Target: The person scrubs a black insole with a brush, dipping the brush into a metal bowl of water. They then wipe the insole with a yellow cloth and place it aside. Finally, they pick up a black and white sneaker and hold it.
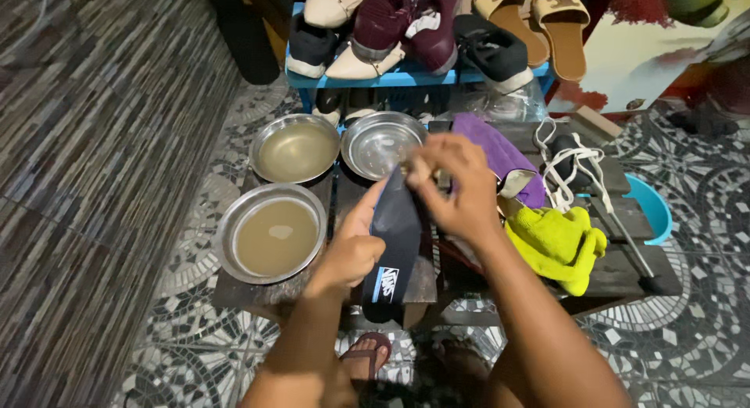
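My left hand [351, 248] grips a dark blue shoe insole [394, 248] from its left side, thumb stretched up along its edge. It stands slanted over a dark wooden low table [625, 275]. My right hand [453, 191] presses on the insole's upper end with curled fingers; a small object seems to sit under the fingers, too blurred to name. Three round steel bowls stand on the left: two hold murky brown water [275, 235] [295, 149], the third [381, 142] looks almost dry.
A yellow cloth [558, 242], a purple cloth [500, 154] and white laces on a dark shoe [574, 162] lie at right. A blue basin [652, 207] sits beyond the table's right edge. A blue rack [422, 74] with several shoes stands behind. My sandalled foot [367, 355] rests below.
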